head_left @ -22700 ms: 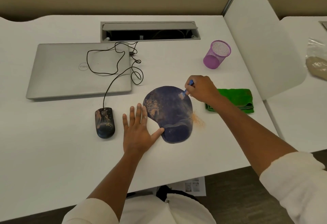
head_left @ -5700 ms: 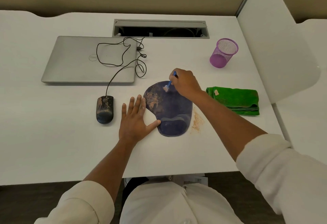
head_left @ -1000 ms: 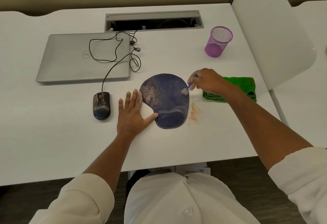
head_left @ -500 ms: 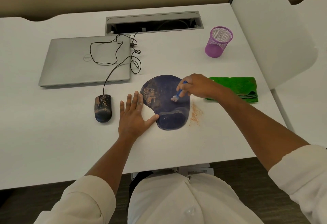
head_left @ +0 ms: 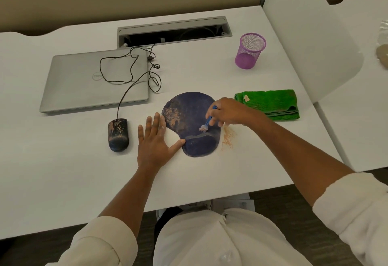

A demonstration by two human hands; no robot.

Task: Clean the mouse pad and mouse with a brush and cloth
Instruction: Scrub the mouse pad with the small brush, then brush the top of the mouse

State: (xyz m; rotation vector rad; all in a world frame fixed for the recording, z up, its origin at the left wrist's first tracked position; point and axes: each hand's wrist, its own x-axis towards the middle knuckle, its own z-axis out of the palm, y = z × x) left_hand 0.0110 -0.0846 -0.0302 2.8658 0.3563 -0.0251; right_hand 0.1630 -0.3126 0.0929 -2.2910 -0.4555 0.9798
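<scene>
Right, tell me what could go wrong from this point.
The brush is pushing dirt off the mouse pad into an orange pile on the desk; further strokes may spread it toward the green cloth. The left hand braces only the pad's edge, so it might slide. The mouse is dirty.

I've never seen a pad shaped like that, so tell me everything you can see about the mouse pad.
The mouse pad is dark blue, rounded, with a raised wrist rest at its near end. It lies flat on the white desk. Tan dust smears its left part, and more dust lies on the desk just off its right edge. The left hand lies flat beside it, thumb against its edge. The right hand holds a small blue brush, bristles down on the pad.
</scene>
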